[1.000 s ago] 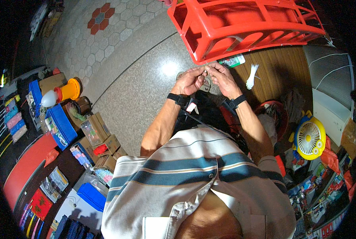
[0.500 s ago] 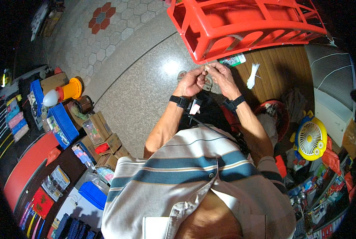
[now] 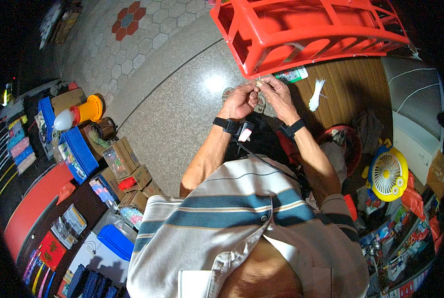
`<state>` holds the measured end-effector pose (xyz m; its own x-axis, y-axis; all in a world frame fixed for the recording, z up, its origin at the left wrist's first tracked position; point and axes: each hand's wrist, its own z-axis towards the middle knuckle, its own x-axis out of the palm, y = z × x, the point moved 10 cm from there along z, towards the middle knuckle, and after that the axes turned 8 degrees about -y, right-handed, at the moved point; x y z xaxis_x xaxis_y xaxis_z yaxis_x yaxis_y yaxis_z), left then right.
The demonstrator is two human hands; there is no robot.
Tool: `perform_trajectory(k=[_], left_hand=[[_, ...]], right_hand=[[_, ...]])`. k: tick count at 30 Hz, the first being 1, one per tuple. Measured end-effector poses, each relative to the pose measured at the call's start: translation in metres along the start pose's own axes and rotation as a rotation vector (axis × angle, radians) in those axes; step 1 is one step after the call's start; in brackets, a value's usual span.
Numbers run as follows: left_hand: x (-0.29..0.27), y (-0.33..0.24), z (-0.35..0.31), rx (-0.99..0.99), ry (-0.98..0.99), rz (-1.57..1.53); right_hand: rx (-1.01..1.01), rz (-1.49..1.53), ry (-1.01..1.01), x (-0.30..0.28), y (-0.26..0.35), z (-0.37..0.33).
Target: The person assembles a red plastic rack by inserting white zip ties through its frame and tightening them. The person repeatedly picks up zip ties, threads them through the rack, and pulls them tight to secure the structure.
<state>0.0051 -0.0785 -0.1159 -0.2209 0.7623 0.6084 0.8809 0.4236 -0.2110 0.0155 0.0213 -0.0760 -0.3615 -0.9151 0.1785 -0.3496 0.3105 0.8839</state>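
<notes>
My left hand point(image 3: 240, 101) and my right hand point(image 3: 277, 97) meet at the near left corner of a red plastic rack point(image 3: 311, 38). The fingertips of both are pinched together on a thin pale strip point(image 3: 259, 78) that looks like a cable tie. Most of it is hidden by the fingers, and whether it passes through the rack cannot be made out. To the right of my right hand, a bundle of white cable ties point(image 3: 316, 95) lies on the brown wood-grain tabletop point(image 3: 341, 82). Each wrist wears a black strap.
A green and white card point(image 3: 292, 74) lies by the rack's edge. Right of me are a red bin point(image 3: 353, 149) and a yellow and blue fan point(image 3: 386, 171). Cartons point(image 3: 121, 159) and blue trays point(image 3: 78, 154) stand at left beside speckled floor point(image 3: 167, 119).
Both hands stay at the rack's corner with almost the same pinch; the fingers have shifted only slightly. The rack and the bundle of cable ties keep their places.
</notes>
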Motion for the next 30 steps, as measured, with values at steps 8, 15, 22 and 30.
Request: perform_trajectory(k=[8,15,22,30], left_hand=[[-0.003,-0.007,0.0,0.06,-0.052,0.058],[-0.006,-0.003,-0.001,0.047,-0.043,0.06],[-0.009,-0.002,0.002,0.057,-0.056,0.073],[0.003,-0.01,-0.005,0.161,0.059,0.195]], right_hand=[[-0.034,-0.231,-0.143,-0.005,-0.006,0.005],[-0.244,-0.449,-0.132,-0.002,0.01,0.004],[-0.014,-0.242,-0.098,-0.002,-0.004,0.001],[0.01,-0.066,-0.027,0.001,-0.015,0.009]])
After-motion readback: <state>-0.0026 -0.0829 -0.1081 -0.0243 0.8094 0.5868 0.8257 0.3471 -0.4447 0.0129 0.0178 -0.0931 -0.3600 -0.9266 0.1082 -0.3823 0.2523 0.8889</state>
